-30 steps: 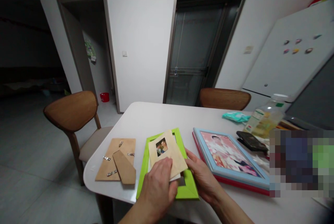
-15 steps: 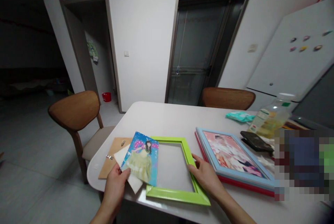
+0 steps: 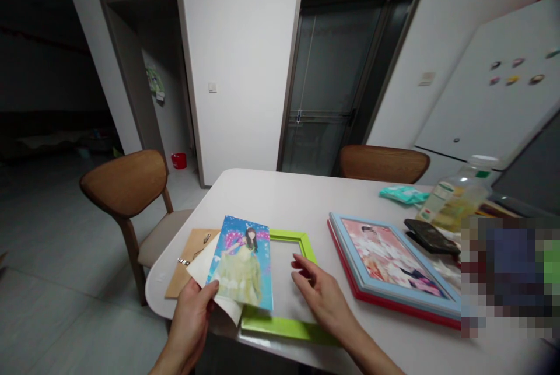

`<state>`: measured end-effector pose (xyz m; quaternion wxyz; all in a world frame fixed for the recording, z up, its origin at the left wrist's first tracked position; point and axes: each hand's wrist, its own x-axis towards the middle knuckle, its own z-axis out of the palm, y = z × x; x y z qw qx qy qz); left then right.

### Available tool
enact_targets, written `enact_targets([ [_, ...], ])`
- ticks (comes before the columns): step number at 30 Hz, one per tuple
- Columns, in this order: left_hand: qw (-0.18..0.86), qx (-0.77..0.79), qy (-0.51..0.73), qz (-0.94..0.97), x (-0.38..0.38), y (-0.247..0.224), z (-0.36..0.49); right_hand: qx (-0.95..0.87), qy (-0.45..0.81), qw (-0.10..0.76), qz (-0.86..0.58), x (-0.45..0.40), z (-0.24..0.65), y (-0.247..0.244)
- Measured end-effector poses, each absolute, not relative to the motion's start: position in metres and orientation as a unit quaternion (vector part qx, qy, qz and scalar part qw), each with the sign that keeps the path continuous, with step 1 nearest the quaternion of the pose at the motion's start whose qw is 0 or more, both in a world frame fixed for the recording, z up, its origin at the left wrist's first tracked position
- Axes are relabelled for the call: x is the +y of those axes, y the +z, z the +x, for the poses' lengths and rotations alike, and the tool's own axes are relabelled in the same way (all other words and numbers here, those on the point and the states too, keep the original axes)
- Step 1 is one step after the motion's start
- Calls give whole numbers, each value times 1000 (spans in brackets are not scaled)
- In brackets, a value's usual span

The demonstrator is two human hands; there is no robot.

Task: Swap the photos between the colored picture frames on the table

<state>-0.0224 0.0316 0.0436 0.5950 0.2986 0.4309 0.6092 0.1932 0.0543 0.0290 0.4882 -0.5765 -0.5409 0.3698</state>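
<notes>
My left hand (image 3: 192,311) pinches a photo (image 3: 240,264) by its lower left corner, thumb on top. The print shows a figure in a pale yellow dress on blue. Behind it, a white sheet (image 3: 200,265) sticks out on the left and below; whether my fingers also grip it I cannot tell. Over the opening of a lime-green picture frame (image 3: 280,328) hovers my right hand (image 3: 321,290), fingers apart and nothing in them. The photo covers the left part of that frame. A brown backing board (image 3: 184,276) with metal clips lies at the left, partly under the sheet.
To the right, a light-blue framed picture (image 3: 394,258) rests on a red one (image 3: 363,298). Beyond them are a dark phone-like object (image 3: 431,236), a teal packet (image 3: 402,194) and a large clear bottle (image 3: 459,194) of yellowish liquid. Wooden chairs (image 3: 125,182) stand at the table (image 3: 280,194).
My right hand has let go of the green frame's right side and moved left over its opening. The photo in my left hand has shifted slightly right and turned more upright.
</notes>
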Motion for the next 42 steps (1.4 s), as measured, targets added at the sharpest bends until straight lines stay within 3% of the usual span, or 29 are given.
enact_targets([
  [4,644,359,610,291,23,55,-5,-370,638,494,-461,54,161,40],
  [9,644,350,652,194,17,48,17,-277,723,502,-386,48,143,36],
  [27,741,348,476,320,20,34,26,-340,647,511,-453,49,184,38],
  [42,809,253,468,250,10,51,43,-364,678,502,-394,50,178,51],
])
